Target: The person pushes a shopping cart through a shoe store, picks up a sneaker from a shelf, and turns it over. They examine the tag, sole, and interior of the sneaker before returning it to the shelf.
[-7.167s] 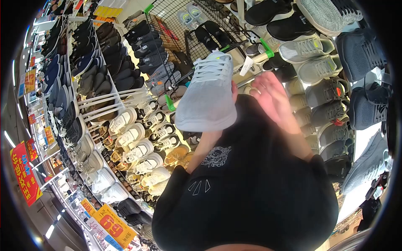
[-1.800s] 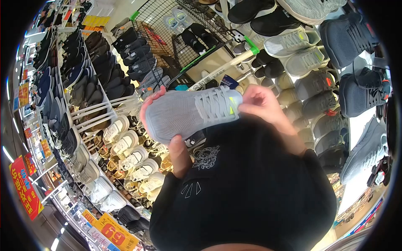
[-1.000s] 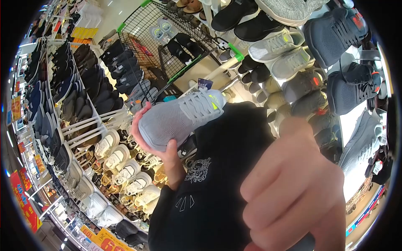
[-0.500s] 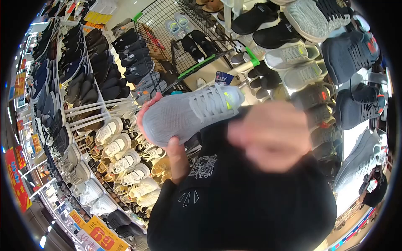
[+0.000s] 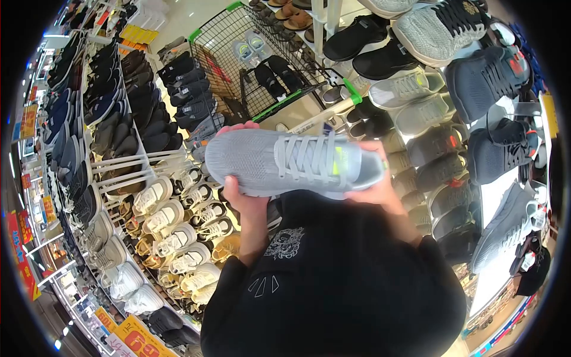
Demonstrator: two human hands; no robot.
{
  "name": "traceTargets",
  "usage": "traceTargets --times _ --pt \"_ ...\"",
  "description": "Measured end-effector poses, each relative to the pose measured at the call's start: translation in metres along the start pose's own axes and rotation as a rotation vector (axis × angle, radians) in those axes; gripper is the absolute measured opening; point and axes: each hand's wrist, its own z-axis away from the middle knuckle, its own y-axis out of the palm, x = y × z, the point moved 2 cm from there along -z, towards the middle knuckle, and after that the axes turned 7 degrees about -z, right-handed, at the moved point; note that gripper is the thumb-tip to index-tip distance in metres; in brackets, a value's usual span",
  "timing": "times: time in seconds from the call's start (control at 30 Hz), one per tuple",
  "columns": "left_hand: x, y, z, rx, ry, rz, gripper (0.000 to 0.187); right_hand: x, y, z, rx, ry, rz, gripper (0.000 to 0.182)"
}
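A grey knit sneaker [image 5: 250, 159] with pale laces and yellow-green accents is held level in front of my chest, toe to the left. My left hand [image 5: 242, 193] grips the toe end, thumb on the near side and fingertips showing over the far edge. Around the heel, my right hand [image 5: 380, 187] is closed, with part of its fingers hidden behind the shoe. A small dark tag, mostly hidden, shows behind the laces.
Beyond the sneaker stands a shopping cart [image 5: 262, 110] with green trim, holding grey shoes [image 5: 250, 47] and black shoes [image 5: 276, 76]. Shoe racks line both sides, with cream sneakers [image 5: 166, 217] at left and dark sneakers [image 5: 488, 83] at right. A yellow price sign [image 5: 140, 338] sits lower left.
My right hand has come from a blurred spot near my chest to the heel and taken hold of it. The sneaker has turned more level and shifted slightly right.
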Motion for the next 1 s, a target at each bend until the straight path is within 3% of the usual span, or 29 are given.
traceTargets --times 0.07,0.13,0.23,0.33,0.4,0.43,0.53,0.6,0.67,0.73,0.87,0.93,1.0 --pt "0.007 -0.011 0.002 0.097 -0.016 0.006 0.088 0.003 -0.007 0.003 -0.038 -0.008 0.027 0.081" --pt "0.013 -0.012 0.004 0.263 -0.093 0.076 0.111 0.004 -0.019 0.005 -0.101 -0.059 0.056 0.065" --pt "0.019 -0.006 0.013 0.337 -0.111 0.116 0.126 0.005 -0.02 0.004 -0.119 -0.009 0.024 0.064" --pt "0.022 -0.012 0.017 0.346 -0.132 0.074 0.126 0.006 -0.013 0.001 -0.112 0.0 -0.047 0.073" --pt "0.019 -0.019 0.02 0.314 -0.188 0.161 0.124 0.001 -0.011 0.0 -0.104 0.009 0.007 0.083" --pt "0.017 -0.023 0.021 0.28 -0.241 0.248 0.121 -0.003 -0.004 -0.003 -0.12 0.056 -0.138 0.088" --pt "0.029 -0.06 0.035 0.18 -0.183 0.243 0.116 -0.002 0.011 -0.005 -0.286 0.276 -0.642 0.062" --pt "0.028 -0.06 0.034 0.307 -0.106 0.065 0.112 0.009 0.015 0.0 -0.398 0.608 -0.517 0.046" --pt "0.024 -0.02 0.026 0.312 -0.127 0.173 0.114 -0.049 0.003 0.003 -0.291 0.787 -1.031 0.043" --pt "0.017 0.01 0.027 0.428 0.055 0.085 0.104 -0.046 0.011 0.002 -0.128 0.826 -1.061 0.047" --pt "0.024 0.003 0.017 0.428 -0.025 0.016 0.088 -0.041 0.007 0.001 -0.118 0.812 -1.117 0.047" --pt "0.025 0.007 0.014 0.333 0.013 0.003 0.082 -0.029 0.006 0.003 -0.091 0.769 -1.143 0.048" --pt "0.023 0.014 0.012 0.399 0.069 -0.015 0.083 -0.011 0.009 0.007 -0.184 0.796 -1.051 0.051"
